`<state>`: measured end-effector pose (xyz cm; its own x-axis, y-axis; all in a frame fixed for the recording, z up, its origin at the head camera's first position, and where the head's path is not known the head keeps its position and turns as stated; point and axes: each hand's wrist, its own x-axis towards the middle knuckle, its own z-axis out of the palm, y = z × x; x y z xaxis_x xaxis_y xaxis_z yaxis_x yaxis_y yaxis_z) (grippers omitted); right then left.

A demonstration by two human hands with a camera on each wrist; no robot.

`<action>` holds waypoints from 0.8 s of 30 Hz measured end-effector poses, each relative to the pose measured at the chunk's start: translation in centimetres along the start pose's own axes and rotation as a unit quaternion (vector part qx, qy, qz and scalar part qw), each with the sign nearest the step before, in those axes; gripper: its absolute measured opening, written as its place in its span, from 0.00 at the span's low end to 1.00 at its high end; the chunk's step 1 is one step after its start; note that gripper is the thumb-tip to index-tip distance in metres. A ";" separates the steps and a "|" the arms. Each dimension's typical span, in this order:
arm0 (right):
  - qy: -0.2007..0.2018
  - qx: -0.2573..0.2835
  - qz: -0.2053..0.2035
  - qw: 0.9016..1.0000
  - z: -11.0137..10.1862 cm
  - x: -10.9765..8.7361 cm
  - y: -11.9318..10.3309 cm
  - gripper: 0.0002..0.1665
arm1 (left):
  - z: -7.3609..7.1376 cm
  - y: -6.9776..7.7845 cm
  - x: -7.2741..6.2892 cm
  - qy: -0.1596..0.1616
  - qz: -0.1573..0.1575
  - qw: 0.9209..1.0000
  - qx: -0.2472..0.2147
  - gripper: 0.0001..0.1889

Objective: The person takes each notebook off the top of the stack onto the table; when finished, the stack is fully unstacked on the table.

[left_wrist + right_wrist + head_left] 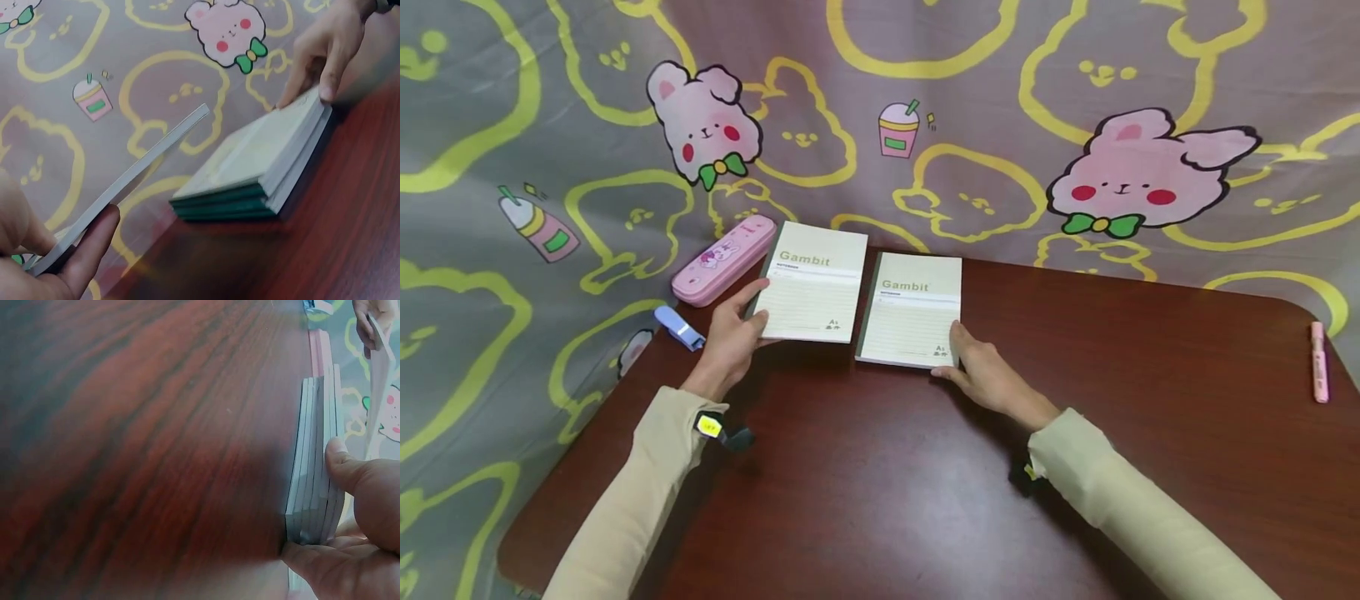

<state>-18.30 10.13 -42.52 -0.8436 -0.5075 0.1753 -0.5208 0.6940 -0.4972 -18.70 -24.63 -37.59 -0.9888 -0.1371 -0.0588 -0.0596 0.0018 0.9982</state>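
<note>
Brown table [865, 508] under stacked notebooks [911, 315], pink case [724, 262], blue item [678, 327], pink pen [1319, 362]

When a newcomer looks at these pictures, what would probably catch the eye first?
Probably the cartoon-printed cloth behind the table. Next, the left hand holds up a pale Gambit notebook, and the right hand grips the near right corner of a notebook stack beside it. A pink case lies at the table's far left.

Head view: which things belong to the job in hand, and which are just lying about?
Likely in the job: notebook held by the left hand; notebook stack gripped by the right hand.
Apparently lying about: pink case; blue object; pink pen.
</note>
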 end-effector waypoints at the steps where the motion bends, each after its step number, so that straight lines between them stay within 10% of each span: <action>1: 0.000 0.000 0.002 1.000 0.0 0.0 0.1 0.48 | -0.1 -0.1 0.1 0.001 -0.002 1.000 0.000 0.30; 15: 0.005 0.010 0.003 1.000 0.0 -0.3 0.0 0.48 | -0.8 -3.2 2.2 -0.013 -0.031 0.999 0.009 0.30; 24: -0.018 0.010 0.024 0.999 0.1 -0.1 0.1 0.49 | -1.6 -5.4 3.3 -0.027 -0.028 0.991 0.130 0.30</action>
<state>-18.22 10.20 -42.71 -0.8620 -0.4925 0.1201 -0.4770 0.7075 -0.5215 -21.40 -26.69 -43.11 -0.9884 -0.0904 -0.1224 -0.1416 0.2519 0.9573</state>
